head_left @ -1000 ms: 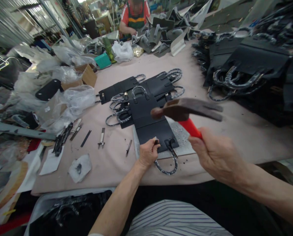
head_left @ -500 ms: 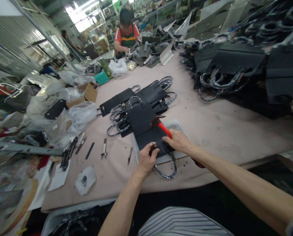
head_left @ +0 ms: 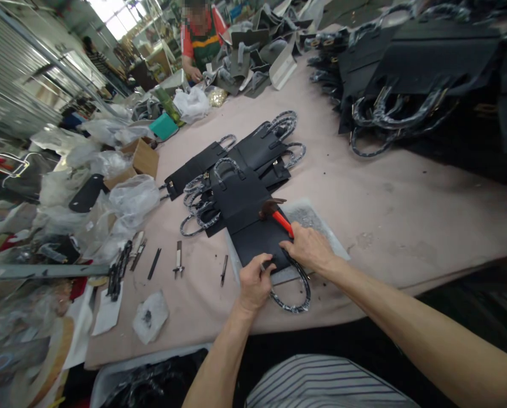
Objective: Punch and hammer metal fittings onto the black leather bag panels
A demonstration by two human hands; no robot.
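A black leather bag panel (head_left: 253,229) lies on a grey metal plate (head_left: 316,224) near the table's front edge, with its wrapped loop handle (head_left: 293,297) hanging toward me. My left hand (head_left: 255,280) is closed, pinching a small metal punch against the panel's near edge. My right hand (head_left: 308,249) grips a hammer with a red handle (head_left: 284,222); its dark head rests low over the panel. More black panels with wrapped handles (head_left: 236,164) are stacked just behind.
Small hand tools (head_left: 177,259) and a black strip lie left of the plate. Plastic bags (head_left: 130,195) and a cardboard box (head_left: 145,158) crowd the left side. Piled black bags (head_left: 410,73) fill the right rear. A person in a red shirt (head_left: 200,34) works at the far end.
The hammer was raised high in my right hand a second ago; it has come down onto the panel and stays low. My left hand keeps its pinch at the panel's edge.
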